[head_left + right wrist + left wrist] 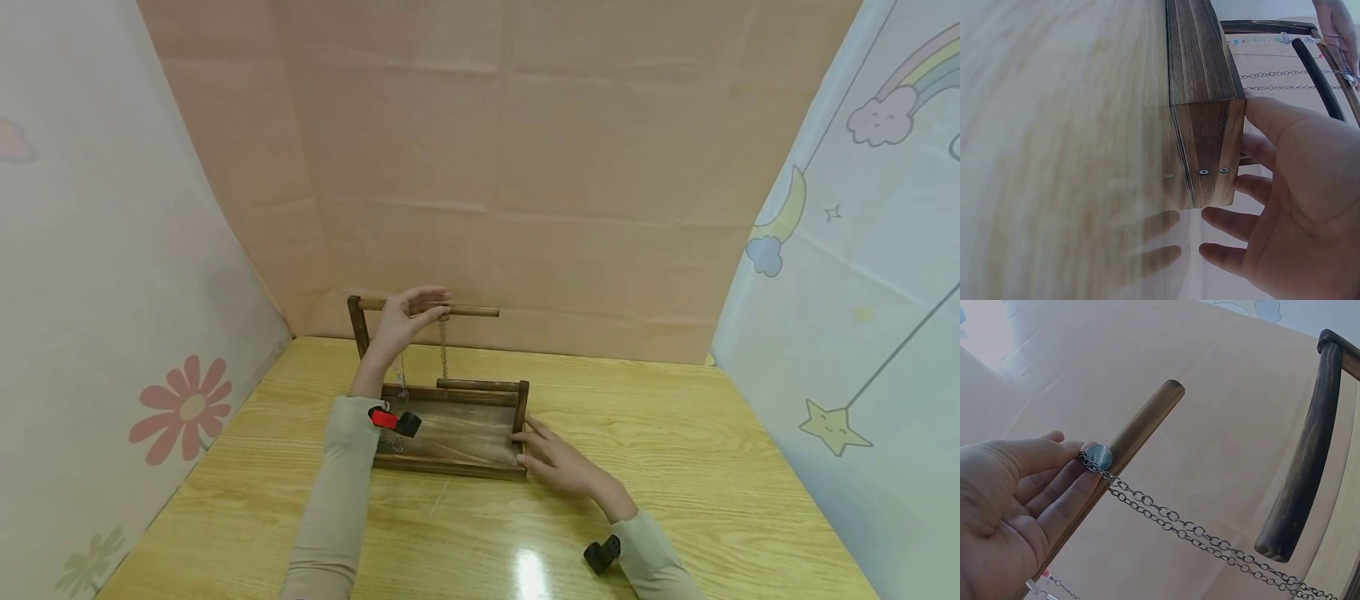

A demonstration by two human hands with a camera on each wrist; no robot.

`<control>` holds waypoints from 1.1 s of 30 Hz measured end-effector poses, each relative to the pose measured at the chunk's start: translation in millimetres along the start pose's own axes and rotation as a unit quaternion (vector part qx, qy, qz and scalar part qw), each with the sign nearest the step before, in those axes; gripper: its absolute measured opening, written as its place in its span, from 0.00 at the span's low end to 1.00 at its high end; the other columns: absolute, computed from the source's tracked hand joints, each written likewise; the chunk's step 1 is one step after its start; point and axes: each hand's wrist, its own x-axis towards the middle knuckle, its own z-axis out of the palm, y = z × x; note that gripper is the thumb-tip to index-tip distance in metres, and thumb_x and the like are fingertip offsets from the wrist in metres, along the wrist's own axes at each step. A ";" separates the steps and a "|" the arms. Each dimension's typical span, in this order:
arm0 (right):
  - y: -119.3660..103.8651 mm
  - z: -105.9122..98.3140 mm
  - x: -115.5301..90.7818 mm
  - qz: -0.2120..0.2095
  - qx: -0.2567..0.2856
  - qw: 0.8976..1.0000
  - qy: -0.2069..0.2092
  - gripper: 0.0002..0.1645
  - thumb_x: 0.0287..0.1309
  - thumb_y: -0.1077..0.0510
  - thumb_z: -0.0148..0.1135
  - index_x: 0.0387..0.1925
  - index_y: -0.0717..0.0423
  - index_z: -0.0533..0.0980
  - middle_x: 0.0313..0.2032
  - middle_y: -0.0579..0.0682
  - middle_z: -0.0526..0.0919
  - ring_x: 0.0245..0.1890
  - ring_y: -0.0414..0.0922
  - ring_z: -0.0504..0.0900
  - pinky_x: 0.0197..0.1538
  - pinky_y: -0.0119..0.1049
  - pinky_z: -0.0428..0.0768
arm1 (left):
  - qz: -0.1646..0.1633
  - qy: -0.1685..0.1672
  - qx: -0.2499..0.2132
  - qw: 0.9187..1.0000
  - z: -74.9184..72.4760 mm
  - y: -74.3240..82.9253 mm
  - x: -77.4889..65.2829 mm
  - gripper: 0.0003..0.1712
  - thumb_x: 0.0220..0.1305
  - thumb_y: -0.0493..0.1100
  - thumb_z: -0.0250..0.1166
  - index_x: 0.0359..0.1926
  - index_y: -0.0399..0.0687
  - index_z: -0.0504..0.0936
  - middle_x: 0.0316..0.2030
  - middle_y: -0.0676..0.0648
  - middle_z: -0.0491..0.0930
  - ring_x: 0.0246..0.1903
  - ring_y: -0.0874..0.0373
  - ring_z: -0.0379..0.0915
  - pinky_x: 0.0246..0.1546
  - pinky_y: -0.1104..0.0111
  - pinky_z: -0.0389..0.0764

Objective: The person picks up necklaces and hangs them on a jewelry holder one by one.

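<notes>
Left hand pinches a metal chain beside a round blue disc, at the upper bar of the wooden stand; the chain hangs doubled below that bar. Right hand, fingers spread, touches the stand's right end. Judged by its fine links, the chain is light, limp and prone to slip or tangle; surest hold is beside the disc. The stand appears rigid, best steadied at its end.
</notes>
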 end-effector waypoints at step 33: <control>-1.5 -0.8 -1.9 0.003 0.001 1.000 -0.002 0.27 0.69 0.46 0.45 0.65 0.49 0.64 0.72 0.54 0.43 0.69 0.59 0.51 0.62 0.59 0.63 | 0.000 0.022 -0.014 1.000 -14.7 -15.8 -5.2 0.21 0.62 0.32 0.59 0.57 0.35 0.73 0.54 0.30 0.72 0.50 0.42 0.74 0.49 0.67 0.78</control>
